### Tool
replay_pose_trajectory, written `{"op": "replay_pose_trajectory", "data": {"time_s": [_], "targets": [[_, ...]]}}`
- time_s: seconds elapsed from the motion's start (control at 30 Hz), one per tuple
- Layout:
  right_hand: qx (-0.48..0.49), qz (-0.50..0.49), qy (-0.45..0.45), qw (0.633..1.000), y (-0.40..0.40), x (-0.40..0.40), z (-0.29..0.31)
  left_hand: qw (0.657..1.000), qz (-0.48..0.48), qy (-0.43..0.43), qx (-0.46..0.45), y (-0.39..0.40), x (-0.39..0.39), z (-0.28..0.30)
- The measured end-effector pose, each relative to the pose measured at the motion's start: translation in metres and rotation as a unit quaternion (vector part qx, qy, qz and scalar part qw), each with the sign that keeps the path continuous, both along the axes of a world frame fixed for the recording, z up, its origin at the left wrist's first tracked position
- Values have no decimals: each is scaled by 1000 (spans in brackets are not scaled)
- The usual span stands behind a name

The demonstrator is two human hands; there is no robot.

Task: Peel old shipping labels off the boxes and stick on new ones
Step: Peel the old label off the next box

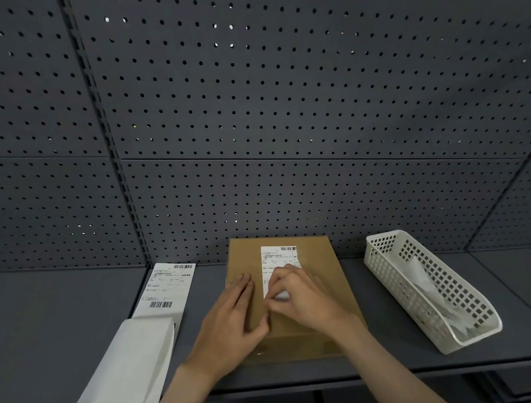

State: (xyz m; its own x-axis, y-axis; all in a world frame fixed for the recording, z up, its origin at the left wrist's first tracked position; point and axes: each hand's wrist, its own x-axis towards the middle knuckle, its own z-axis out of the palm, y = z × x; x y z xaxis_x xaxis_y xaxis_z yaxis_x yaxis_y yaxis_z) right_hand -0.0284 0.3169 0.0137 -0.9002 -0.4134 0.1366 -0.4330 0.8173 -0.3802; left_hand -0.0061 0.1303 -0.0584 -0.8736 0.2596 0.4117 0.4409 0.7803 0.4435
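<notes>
Behind everything, a dark grey pegboard wall point(282, 104) rises from the back edge of the grey bench point(45, 330); on the bench, in the middle and close to the wall, lies a flat brown cardboard box point(327, 279); to its right, well apart, sits a white perforated plastic basket point(390, 264), set at an angle, with crumpled pale paper scraps point(423, 281) inside; to the left of the box a folded stack of white label sheets point(127, 364) reaches toward the near edge, its top printed sheet point(169, 288) showing barcodes; the left hand point(232, 324) rests flat on the box top, fingers straight, its grip open and pressing down; the right hand point(300, 297) is beside it, thumbs nearly touching, fingers curled in a pinching grip on the lower end of the old shipping label point(278, 260); that white label sits on the upper middle of the box top, its lower edge lifted and curled under the fingertips.
</notes>
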Motion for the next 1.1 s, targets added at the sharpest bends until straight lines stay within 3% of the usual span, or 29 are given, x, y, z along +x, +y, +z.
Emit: {"op": "replay_pose_trajectory", "data": {"time_s": [0.33,0.5,0.7,1.1], "targets": [[-8,-8,11,1000,-1,-2,-3,1000,0,6,1,0,1,2],[-38,-66,37,996,0,-3,-13,1000,-7,0,7,0,1,4],[-9,4,15,1000,5,0,-5,1000,0,6,4,0,1,2],[19,0,13,1000,0,-1,-2,1000,-3,-6,0,-1,-1,-2]]}}
